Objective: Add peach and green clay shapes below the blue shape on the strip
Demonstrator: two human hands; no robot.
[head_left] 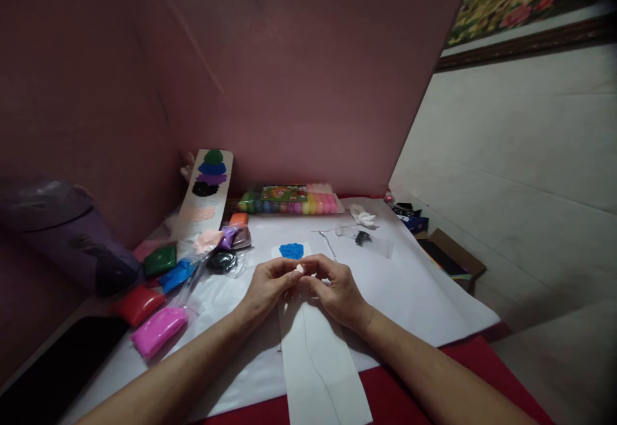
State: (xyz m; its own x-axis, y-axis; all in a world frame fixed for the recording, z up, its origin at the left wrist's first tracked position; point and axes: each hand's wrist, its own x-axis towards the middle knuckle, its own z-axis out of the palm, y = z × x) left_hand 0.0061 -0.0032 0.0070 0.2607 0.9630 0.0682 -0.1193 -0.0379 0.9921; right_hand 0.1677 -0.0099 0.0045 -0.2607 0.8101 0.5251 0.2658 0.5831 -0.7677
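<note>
Over a long white card strip (321, 367), both hands meet at their fingertips. My left hand (270, 287) is closed, its thumb and forefinger pinching a small white lump of modelling clay (299, 269). My right hand (340, 290) is closed as well, with its forefinger against the same lump; its other fingers are partly hidden. A thin pencil-like line runs down the strip. Just beyond the fingers, a patch of blue clay (292, 251) is spread on the strip's far end. A thin metal tool (328, 245) lies behind my right hand.
Bagged clay, including a pink packet (159, 332) and red packet (138, 305), lies left near a dark flat object (67, 367). A card with coloured patches (205, 200) leans behind. A multicoloured clay pack (289, 200), white clay (362, 215) and clear wrapper (378, 245) lie farther back.
</note>
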